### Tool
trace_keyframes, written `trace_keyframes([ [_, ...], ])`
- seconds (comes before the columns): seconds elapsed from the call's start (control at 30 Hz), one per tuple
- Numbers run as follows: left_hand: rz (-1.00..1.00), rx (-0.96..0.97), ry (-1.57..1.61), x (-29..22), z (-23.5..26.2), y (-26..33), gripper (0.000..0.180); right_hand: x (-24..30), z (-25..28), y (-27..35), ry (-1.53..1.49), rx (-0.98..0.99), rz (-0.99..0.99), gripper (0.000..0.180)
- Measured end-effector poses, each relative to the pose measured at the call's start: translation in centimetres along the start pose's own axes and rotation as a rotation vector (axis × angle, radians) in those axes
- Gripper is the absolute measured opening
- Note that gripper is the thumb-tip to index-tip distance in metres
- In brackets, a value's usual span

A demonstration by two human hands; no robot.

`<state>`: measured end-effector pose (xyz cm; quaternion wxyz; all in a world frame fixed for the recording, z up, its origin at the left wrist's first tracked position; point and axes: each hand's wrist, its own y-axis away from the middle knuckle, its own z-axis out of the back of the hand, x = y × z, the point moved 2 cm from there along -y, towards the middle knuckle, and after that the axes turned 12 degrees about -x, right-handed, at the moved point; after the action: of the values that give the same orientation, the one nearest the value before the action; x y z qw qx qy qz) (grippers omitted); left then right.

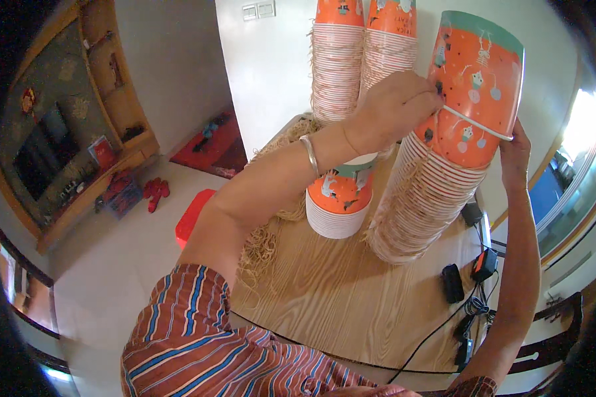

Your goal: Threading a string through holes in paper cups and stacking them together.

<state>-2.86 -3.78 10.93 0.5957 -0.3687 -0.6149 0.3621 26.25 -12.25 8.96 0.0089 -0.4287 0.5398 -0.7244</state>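
Note:
An orange paper bucket (470, 73) with a green band and printed figures sits upside down on top of a tall leaning stack of like buckets (420, 205). My left hand (400, 109) pinches its white rim on the left side, fingertips closed. On the opposite side, my right hand (515, 152) grips the rim, its fingers partly hidden behind the bucket. Tan twine strands hang between the many white rims below. Just beneath my left forearm stands a shorter upside-down stack of buckets (338, 205).
Two more tall stacks (338, 73) rise against the white wall. Loose tan twine (261, 251) is heaped along the left of the wooden table (324, 291). Black adapters and cables (477, 304) lie at its right edge. A red stool (192, 215) stands left of the table.

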Motion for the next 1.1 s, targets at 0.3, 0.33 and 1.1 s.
trace_keyframes([
  [0.3, -0.097, 0.007, -0.006, -1.3, 0.2, 1.4, 0.025, -1.5, 0.1, 0.7, -0.080, 0.031, 0.070, 0.038],
  [0.33, -0.097, 0.009, -0.007, -1.4, 0.2, 1.6, 0.025, -1.7, 0.1, 0.7, -0.082, 0.032, 0.069, 0.038],
  [1.1, -0.130, 0.012, -0.055, -3.3, 0.4, 2.4, 0.022, -0.8, -1.1, 1.6, -0.053, 0.120, -0.100, 0.029],
])
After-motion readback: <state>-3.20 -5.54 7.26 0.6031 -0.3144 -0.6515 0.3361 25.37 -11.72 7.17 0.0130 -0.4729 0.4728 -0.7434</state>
